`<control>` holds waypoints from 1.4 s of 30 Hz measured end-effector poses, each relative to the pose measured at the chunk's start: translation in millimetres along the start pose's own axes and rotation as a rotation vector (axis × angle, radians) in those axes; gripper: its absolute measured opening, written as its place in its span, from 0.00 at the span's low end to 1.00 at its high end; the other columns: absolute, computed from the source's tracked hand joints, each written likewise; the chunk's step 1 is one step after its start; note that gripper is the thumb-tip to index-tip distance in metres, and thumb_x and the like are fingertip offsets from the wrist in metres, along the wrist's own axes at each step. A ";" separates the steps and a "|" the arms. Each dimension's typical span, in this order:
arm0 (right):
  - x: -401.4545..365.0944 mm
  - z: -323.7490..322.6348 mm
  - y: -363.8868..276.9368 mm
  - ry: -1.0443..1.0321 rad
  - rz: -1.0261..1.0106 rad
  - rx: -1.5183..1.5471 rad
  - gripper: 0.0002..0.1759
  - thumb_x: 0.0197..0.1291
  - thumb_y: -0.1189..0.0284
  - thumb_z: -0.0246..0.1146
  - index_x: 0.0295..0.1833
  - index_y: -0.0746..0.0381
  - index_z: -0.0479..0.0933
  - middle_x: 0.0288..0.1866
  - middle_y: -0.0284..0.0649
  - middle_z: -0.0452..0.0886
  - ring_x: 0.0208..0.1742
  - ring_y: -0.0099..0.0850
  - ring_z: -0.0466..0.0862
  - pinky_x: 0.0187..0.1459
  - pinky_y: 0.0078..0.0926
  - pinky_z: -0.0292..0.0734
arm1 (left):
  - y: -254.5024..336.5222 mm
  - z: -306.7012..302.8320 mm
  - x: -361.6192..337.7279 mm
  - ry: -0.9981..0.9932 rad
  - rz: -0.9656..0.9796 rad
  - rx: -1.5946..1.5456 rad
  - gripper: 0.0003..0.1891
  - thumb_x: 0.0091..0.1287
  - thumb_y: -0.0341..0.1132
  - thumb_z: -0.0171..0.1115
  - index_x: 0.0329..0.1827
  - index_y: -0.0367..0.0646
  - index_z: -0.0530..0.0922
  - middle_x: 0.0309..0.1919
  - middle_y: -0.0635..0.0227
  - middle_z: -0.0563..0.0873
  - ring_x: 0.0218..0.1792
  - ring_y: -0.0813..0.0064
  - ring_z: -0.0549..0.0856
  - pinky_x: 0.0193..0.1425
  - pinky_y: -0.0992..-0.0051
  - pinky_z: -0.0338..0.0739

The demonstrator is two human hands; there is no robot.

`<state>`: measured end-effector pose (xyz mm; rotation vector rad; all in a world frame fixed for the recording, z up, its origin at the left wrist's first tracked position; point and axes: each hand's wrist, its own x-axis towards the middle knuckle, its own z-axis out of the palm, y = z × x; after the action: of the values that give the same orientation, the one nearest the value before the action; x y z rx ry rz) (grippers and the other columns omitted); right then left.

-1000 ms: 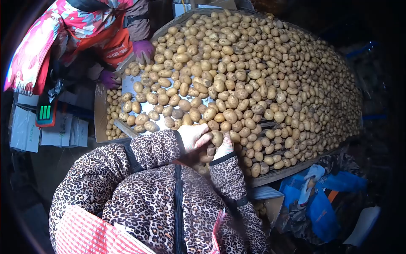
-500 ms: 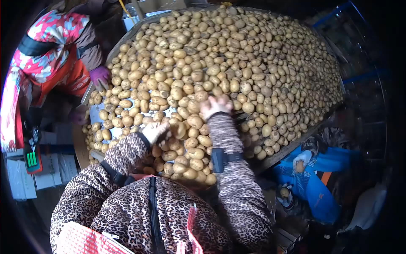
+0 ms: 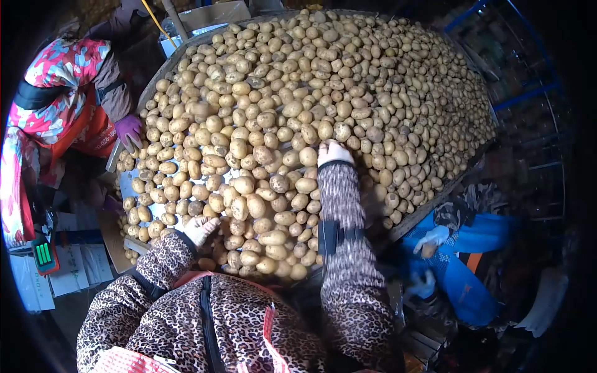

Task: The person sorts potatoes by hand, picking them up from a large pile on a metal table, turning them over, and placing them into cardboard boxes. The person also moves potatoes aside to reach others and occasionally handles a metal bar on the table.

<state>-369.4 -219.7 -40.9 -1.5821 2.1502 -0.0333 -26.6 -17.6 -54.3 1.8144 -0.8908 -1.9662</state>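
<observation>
A large heap of potatoes (image 3: 292, 112) covers the table in front of me. My left hand (image 3: 200, 230) is at the near left edge of the heap, close to my body. Its fingers point right, loosely bent and apart over the nearest potatoes, and I see nothing in them. My right hand (image 3: 334, 153) reaches into the middle of the heap with its back up. Its fingers curl down among the potatoes, so whatever lies under them is hidden. Between my hands lie larger potatoes (image 3: 255, 205), some bunched near the table's front edge.
At the left, a co-worker's purple glove (image 3: 129, 132) rests by the heap's edge. Another person in blue (image 3: 466, 267) works at the right with gloved hands. White boxes (image 3: 65, 267) and a device with a green display (image 3: 43, 253) are at the left. Bare tabletop (image 3: 127, 184) shows through the potatoes.
My left hand has drawn back toward my body and left. My right hand has shifted slightly right and its fingers have curled in. Potatoes between my hands have moved, and the view has shifted.
</observation>
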 end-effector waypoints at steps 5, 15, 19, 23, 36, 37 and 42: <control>58.8 21.2 11.6 -0.127 0.044 -0.352 0.27 0.61 0.52 0.60 0.59 0.59 0.75 0.63 0.46 0.72 0.64 0.44 0.73 0.60 0.45 0.71 | 5.5 12.1 -6.3 -0.051 0.037 -0.150 0.19 0.68 0.50 0.62 0.34 0.40 0.83 0.22 0.73 0.81 0.22 0.82 0.76 0.26 0.80 0.71; 6.3 34.9 25.5 0.059 -0.085 0.497 0.20 0.47 0.66 0.73 0.40 0.59 0.71 0.47 0.43 0.77 0.45 0.39 0.80 0.48 0.38 0.78 | 14.2 19.4 -15.2 -0.058 0.167 -0.019 0.17 0.69 0.47 0.61 0.39 0.40 0.81 0.26 0.73 0.83 0.25 0.83 0.77 0.28 0.80 0.70; -83.5 62.6 2.4 -0.156 -0.271 1.490 0.20 0.50 0.87 0.66 0.47 0.63 0.69 0.39 0.37 0.77 0.38 0.27 0.79 0.44 0.27 0.81 | 18.4 20.8 -4.6 -0.053 0.532 -0.062 0.17 0.71 0.44 0.58 0.52 0.39 0.77 0.31 0.74 0.81 0.29 0.83 0.78 0.34 0.81 0.74; -176.0 38.9 -23.9 -0.236 -0.482 1.407 0.20 0.55 0.87 0.63 0.53 0.65 0.69 0.42 0.36 0.78 0.41 0.23 0.79 0.48 0.26 0.80 | 81.4 53.5 -34.3 -0.138 0.475 -0.070 0.20 0.72 0.42 0.55 0.60 0.37 0.71 0.36 0.71 0.82 0.33 0.78 0.80 0.38 0.75 0.77; -255.9 70.5 -44.4 -0.492 -0.323 1.219 0.19 0.54 0.72 0.71 0.48 0.65 0.72 0.36 0.40 0.82 0.32 0.28 0.83 0.34 0.26 0.80 | 23.0 50.0 -34.2 -0.139 0.315 -0.191 0.17 0.73 0.48 0.51 0.38 0.41 0.74 0.16 0.67 0.75 0.12 0.75 0.74 0.14 0.75 0.69; -257.1 74.0 -45.9 -0.542 -0.205 1.426 0.17 0.55 0.76 0.69 0.48 0.66 0.73 0.37 0.39 0.82 0.33 0.27 0.82 0.35 0.25 0.80 | 32.2 55.3 -44.4 -0.116 0.325 -0.218 0.17 0.73 0.48 0.51 0.36 0.41 0.73 0.13 0.69 0.73 0.08 0.78 0.70 0.11 0.79 0.63; -250.7 96.7 -6.4 -0.655 -0.013 2.143 0.17 0.57 0.81 0.60 0.53 0.63 0.73 0.45 0.45 0.80 0.43 0.35 0.81 0.39 0.34 0.83 | 41.6 52.3 -55.1 -0.301 0.371 -0.208 0.15 0.72 0.45 0.55 0.35 0.42 0.73 0.14 0.70 0.75 0.08 0.80 0.70 0.11 0.81 0.62</control>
<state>-270.1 30.0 -36.9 -0.1217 0.5694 -1.1331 -77.0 -3.1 14.6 1.1623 -0.9844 -2.0231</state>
